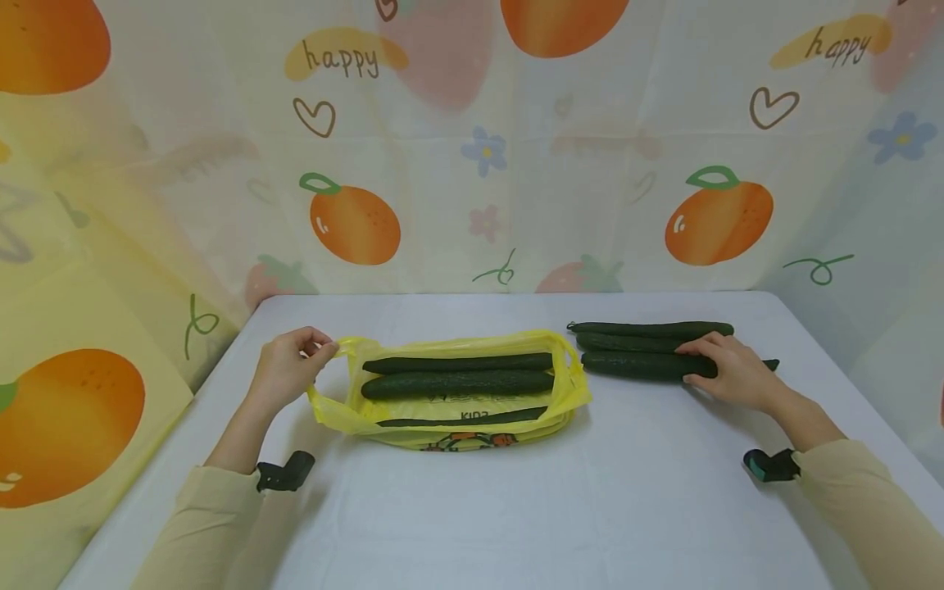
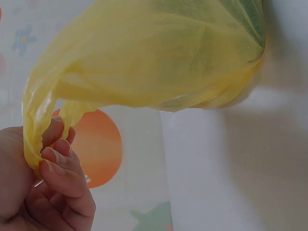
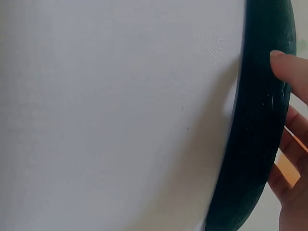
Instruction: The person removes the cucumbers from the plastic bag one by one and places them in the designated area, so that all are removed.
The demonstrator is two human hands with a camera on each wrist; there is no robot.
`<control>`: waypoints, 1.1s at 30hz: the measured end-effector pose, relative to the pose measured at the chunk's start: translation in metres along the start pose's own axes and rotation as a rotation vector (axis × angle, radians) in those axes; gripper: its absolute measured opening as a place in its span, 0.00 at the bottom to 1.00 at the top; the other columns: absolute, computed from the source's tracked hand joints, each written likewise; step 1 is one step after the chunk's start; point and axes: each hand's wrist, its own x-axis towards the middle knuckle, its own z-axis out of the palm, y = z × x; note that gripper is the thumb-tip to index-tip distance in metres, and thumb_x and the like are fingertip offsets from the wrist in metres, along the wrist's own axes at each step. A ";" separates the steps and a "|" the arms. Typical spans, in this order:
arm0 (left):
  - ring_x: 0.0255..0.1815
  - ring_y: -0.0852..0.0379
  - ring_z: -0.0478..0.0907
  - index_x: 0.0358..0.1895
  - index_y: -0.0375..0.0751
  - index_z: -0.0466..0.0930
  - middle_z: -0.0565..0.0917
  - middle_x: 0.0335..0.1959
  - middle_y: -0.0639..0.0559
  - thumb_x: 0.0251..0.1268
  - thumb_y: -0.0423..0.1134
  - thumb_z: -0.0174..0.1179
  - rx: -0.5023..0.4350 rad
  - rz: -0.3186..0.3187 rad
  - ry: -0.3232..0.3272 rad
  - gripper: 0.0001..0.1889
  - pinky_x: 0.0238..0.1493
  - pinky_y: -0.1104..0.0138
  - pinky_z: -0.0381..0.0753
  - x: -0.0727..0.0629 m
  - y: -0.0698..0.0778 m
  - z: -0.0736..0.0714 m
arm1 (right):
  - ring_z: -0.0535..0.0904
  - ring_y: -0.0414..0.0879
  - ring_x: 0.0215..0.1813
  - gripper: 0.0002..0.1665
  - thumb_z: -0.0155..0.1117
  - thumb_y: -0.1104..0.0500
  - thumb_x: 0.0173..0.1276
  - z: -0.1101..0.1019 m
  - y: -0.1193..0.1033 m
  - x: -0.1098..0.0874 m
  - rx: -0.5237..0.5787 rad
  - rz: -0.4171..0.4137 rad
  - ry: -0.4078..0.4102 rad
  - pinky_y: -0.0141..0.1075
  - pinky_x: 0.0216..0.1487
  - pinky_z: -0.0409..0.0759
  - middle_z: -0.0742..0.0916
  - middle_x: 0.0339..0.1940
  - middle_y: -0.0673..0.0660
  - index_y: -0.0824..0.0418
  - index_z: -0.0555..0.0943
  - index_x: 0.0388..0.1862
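A yellow plastic bag (image 1: pixel 442 438) lies on its side along the table, its mouth spread wide. Two cucumbers (image 1: pixel 460 383) show inside it, and a dark green strip of another (image 1: pixel 472 417) runs along the front wall. My left hand (image 1: pixel 289 369) pinches the bag's handle at its left end; in the left wrist view the handle loops between thumb and fingers. On the right, my right hand (image 1: pixel 730 370) grips the front cucumber (image 1: pixel 634 366) of a group of three, thumb on the near side and fingers over the far side. In the right wrist view that cucumber (image 3: pixel 257 115) spans the frame's height.
Two more cucumbers (image 1: pixel 627 342) lie right behind the gripped one. The white table (image 1: pixel 516 516) extends toward me and ends at a patterned cloth backdrop (image 1: pixel 435 188). Black wrist cameras (image 1: pixel 286 471) sit on both wrists.
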 end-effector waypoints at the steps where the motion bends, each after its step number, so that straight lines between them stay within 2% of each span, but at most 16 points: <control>1: 0.16 0.58 0.68 0.35 0.36 0.78 0.76 0.22 0.47 0.63 0.42 0.57 0.001 0.002 0.002 0.10 0.15 0.68 0.68 0.000 0.000 0.000 | 0.74 0.54 0.42 0.23 0.73 0.63 0.48 0.000 0.000 0.000 0.005 0.003 0.001 0.51 0.38 0.72 0.80 0.39 0.58 0.61 0.79 0.45; 11: 0.17 0.59 0.68 0.34 0.37 0.79 0.76 0.21 0.47 0.63 0.42 0.57 0.005 0.016 0.023 0.10 0.16 0.68 0.68 0.001 -0.002 0.001 | 0.73 0.56 0.46 0.20 0.70 0.65 0.51 -0.004 -0.006 0.007 0.083 0.025 0.031 0.52 0.46 0.69 0.82 0.42 0.59 0.62 0.79 0.45; 18: 0.15 0.63 0.67 0.34 0.37 0.80 0.77 0.20 0.49 0.62 0.41 0.57 -0.002 0.027 0.035 0.09 0.15 0.68 0.67 0.003 -0.003 0.002 | 0.77 0.54 0.43 0.20 0.69 0.69 0.52 -0.009 -0.010 0.013 0.087 -0.012 0.067 0.47 0.43 0.71 0.83 0.41 0.59 0.65 0.79 0.46; 27: 0.15 0.63 0.67 0.34 0.38 0.80 0.77 0.22 0.48 0.63 0.43 0.57 0.007 0.019 0.022 0.11 0.16 0.68 0.67 0.001 -0.002 0.001 | 0.77 0.55 0.45 0.21 0.66 0.67 0.56 -0.015 -0.030 0.024 0.135 0.018 0.056 0.49 0.44 0.75 0.83 0.45 0.61 0.66 0.77 0.50; 33: 0.15 0.61 0.67 0.34 0.38 0.80 0.77 0.21 0.48 0.63 0.42 0.57 0.002 0.018 0.026 0.10 0.16 0.68 0.67 0.001 -0.003 0.002 | 0.78 0.53 0.46 0.21 0.67 0.68 0.55 -0.015 -0.041 0.032 0.139 -0.015 0.093 0.44 0.45 0.74 0.83 0.45 0.59 0.66 0.77 0.49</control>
